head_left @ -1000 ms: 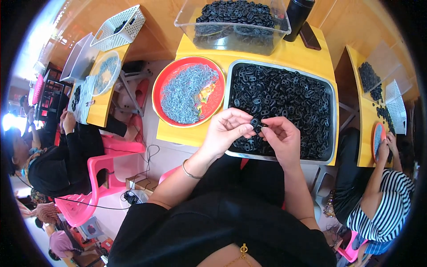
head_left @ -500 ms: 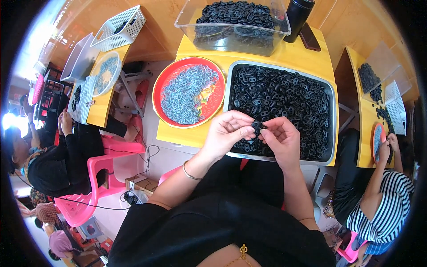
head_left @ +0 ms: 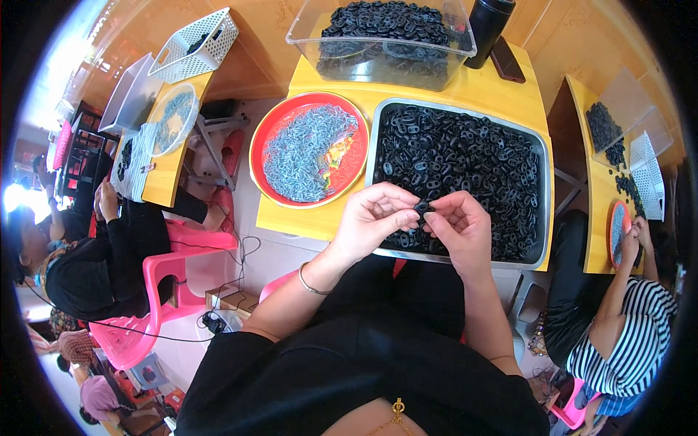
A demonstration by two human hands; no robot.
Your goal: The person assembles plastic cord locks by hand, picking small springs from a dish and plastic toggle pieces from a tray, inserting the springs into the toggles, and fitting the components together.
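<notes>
Between the fingertips of both hands is a small black two-holed piece (head_left: pixel 422 207), partly covered by the fingers. My left hand (head_left: pixel 378 218) pinches its left side with thumb and forefinger; my right hand (head_left: pixel 462 224) grips it from the right. Both are over the near edge of a metal tray (head_left: pixel 373 145) heaped with similar black two-holed pieces (head_left: pixel 465 160). Left of the tray, a red round plate (head_left: pixel 356 116) carries a pile of small silvery screws or pins (head_left: pixel 294 160) and a bit of yellow pattern.
A clear bin (head_left: pixel 378 69) full of black pieces stands at the table's back, beside a black cylindrical flask (head_left: pixel 488 33) and a dark phone-like slab (head_left: pixel 507 62). People work at yellow tables on both sides. A pink chair (head_left: pixel 156 291) is at left.
The black piece has turned slightly between my fingertips, and the fingers have shifted a little. Both hands stay in nearly the same place above the tray.
</notes>
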